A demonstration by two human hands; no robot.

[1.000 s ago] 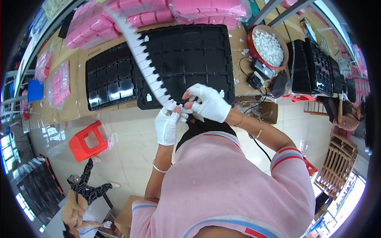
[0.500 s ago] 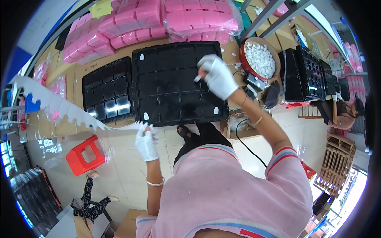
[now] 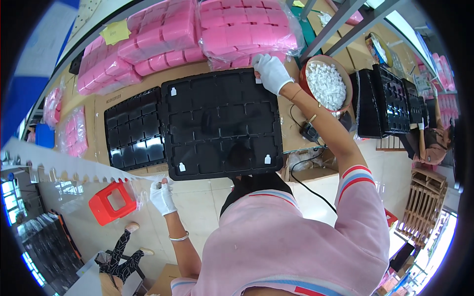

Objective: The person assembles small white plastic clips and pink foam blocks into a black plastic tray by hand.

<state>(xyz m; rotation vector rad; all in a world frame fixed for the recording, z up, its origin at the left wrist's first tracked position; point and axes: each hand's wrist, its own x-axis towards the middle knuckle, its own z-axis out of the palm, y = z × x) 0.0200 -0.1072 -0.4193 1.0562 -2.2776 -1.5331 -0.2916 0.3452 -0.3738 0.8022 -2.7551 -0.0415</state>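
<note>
Right hand (image 3: 272,72): white-gloved, reached out to the far right corner of the big tray (image 3: 222,123); fingertips pressed down on a small white piece at that corner; grip pinched on the piece as far as I can see, though the glove hides the finer detail.
Left hand (image 3: 162,196): white-gloved, low and to the left, off the bench (image 3: 291,133) edge; grip clenched on the end of the strip (image 3: 64,167).
Strip: long, white, saw-toothed along one side; it runs from the left hand out to the far left, held level above the floor.
Big tray: black, with shallow square pockets, lying flat on the bench straight ahead of the person; small white pieces (image 3: 267,159) sit at its corners, one near left, one near right, one far left.
Small tray (image 3: 133,130): black, glossy pockets, touching the big tray's left side.
Bowl (image 3: 326,84): round, red-brown, heaped with little white parts; just right of the right wrist.
Pink packs (image 3: 197,34): wrapped in clear film, stacked along the back of the bench, just beyond the trays.
Cable (image 3: 308,167): black, trailing off the bench's near right edge.
Stool (image 3: 112,201): red plastic, on the floor beside the left hand.
More trays (image 3: 390,98): black, stacked to the right past the bowl.
</note>
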